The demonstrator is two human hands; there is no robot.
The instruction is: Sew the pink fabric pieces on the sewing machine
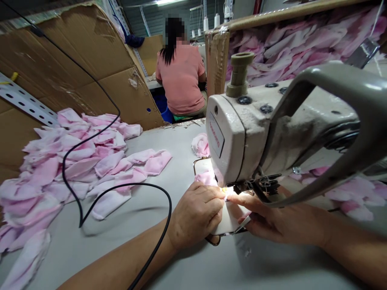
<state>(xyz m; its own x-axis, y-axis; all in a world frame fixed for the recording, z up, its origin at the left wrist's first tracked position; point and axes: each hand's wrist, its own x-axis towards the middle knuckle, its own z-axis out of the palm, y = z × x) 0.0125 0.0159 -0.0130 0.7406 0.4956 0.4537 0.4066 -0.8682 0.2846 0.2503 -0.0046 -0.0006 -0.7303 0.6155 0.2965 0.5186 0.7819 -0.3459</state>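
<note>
A white sewing machine stands on the table, its lamp lighting the spot under the needle. My left hand is closed, pinching the edge of a pink-and-white fabric piece at the needle area. My right hand lies under the machine head, its index fingertip pressing at the same lit spot. Between its lower fingers it grips a slim, shiny metal tool pointing toward me; its exact kind is unclear. The fingers hide most of the fabric edge at the needle.
A heap of pink-and-white fabric pieces covers the left of the table. A black cable loops over it and my left forearm. Cardboard rises behind. A person sits beyond, back turned. More fabric lies right of the machine.
</note>
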